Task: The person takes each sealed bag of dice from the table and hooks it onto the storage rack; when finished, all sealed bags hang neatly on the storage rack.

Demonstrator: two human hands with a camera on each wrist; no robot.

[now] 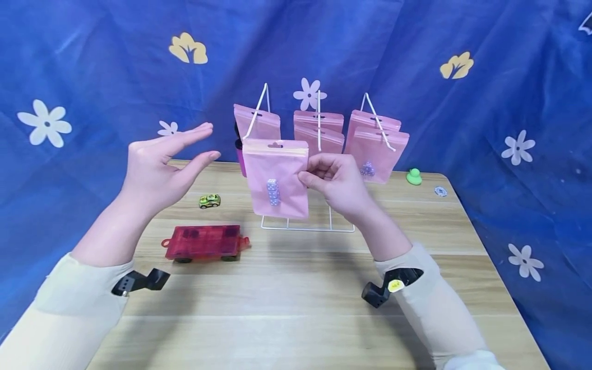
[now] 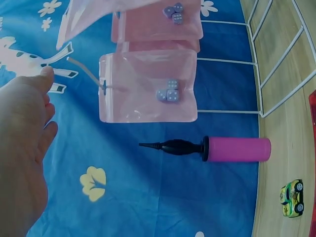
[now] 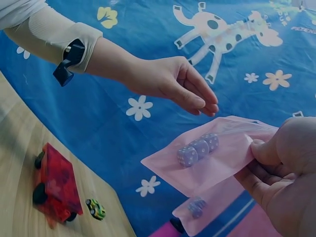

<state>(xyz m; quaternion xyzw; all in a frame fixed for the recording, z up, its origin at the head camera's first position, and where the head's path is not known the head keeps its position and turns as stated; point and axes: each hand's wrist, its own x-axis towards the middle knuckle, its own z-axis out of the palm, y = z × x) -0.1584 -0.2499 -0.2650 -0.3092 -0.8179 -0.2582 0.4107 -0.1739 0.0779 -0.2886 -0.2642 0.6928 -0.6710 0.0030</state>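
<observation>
By its right edge, my right hand (image 1: 339, 182) pinches a pink zip pouch (image 1: 279, 167) between thumb and fingers. Three pale purple dice (image 3: 198, 149) sit in a row inside it, and its hang hole is at the top. My left hand (image 1: 157, 164) is raised to the left of the pouch, apart from it, thumb and fingers spread with nothing between them. Behind the pouch stands a white wire rack (image 1: 307, 230) with three prongs. Other pink pouches hang on it, among them a left pouch (image 2: 148, 89) with dice and a right pouch (image 1: 381, 149).
A red toy trailer (image 1: 203, 241) and a small green-yellow toy car (image 1: 209, 201) are on the table's left side. Behind the rack's left is a magenta hand pump (image 2: 239, 149). A green rubber duck (image 1: 413, 177) and a poker chip (image 1: 440, 191) lie at the back right.
</observation>
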